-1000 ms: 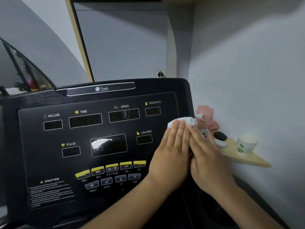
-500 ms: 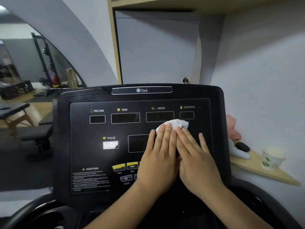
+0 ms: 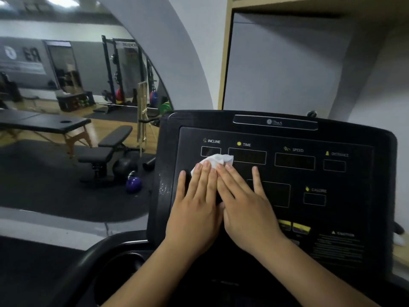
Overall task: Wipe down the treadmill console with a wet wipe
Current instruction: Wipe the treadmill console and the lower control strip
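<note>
The black treadmill console (image 3: 345, 138) fills the right half of the view, its dark displays labelled INCLINE, TIME, SPEED, DISTANCE and CALORIE. A crumpled white wet wipe (image 3: 218, 160) lies on the panel's left part, between the INCLINE and TIME windows. My left hand (image 3: 195, 204) and my right hand (image 3: 245, 204) lie flat side by side with straight fingers. Their fingertips press on the wipe's lower edge, and most of the wipe under them is hidden.
A mirror on the left shows the gym: a massage table (image 3: 44, 125), a black bench (image 3: 108, 147), a purple kettlebell (image 3: 133, 183) and a rack (image 3: 124, 72). A grey wall stands behind the console. A black handlebar (image 3: 106, 249) curves below left.
Both hands slid the wipe leftward across the panel, from the right edge near DISTANCE and CALORIE to the INCLINE and TIME windows. The view turned left; the small shelf at right left the frame.
</note>
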Tool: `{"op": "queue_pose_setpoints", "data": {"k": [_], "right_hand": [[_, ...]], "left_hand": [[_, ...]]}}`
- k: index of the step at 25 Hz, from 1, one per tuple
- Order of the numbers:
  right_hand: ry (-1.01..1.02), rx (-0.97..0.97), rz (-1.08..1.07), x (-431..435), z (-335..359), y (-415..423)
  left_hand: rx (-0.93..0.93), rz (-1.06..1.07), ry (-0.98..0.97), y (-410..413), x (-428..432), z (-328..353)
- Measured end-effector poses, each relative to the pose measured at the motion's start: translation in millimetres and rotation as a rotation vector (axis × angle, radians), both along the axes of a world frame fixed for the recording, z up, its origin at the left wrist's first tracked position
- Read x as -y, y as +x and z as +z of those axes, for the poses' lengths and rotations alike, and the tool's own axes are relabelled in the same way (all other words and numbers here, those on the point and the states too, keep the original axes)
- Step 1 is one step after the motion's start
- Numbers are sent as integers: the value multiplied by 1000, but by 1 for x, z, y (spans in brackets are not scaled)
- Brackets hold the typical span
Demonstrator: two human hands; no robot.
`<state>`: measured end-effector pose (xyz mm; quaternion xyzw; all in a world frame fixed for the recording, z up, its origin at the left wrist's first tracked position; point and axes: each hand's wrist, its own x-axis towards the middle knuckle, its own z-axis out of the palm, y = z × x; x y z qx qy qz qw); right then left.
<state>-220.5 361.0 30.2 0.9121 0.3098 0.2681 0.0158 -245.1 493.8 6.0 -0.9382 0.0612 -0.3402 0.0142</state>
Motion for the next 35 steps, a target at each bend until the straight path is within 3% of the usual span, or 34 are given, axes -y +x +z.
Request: {"op": "queue_pose_setpoints", "data": {"k": [9,13,15,18,22,26,29,33,35], "right_hand": [[-3,15,125,-55,-2,0],[-44,15,33,-58,-4,1],[-68,6,36,-59,-13,-6],[-83,9,92,-55,-7,-14],[111,124,165,-66,41,8],[-66,50,63,-79,74,34],[-92,72,59,-74,68,39],[130,199,240,-68,56,27],[89,203,324,-68,39,19]], "left_hand": [[-22,7,-168,-15,-67,-18],[-32,-21,-504,-9,-92,-20],[-19,-92,-583,-12,-99,-26],[45,-170,-538,-13,-95,-20],[91,-209,-469,32,-95,37],[116,-215,-452,55,-105,73],[132,-213,-387,41,-109,55],[135,-249,-366,-1,-103,-5],[105,-268,-377,-26,-101,-39]]}}
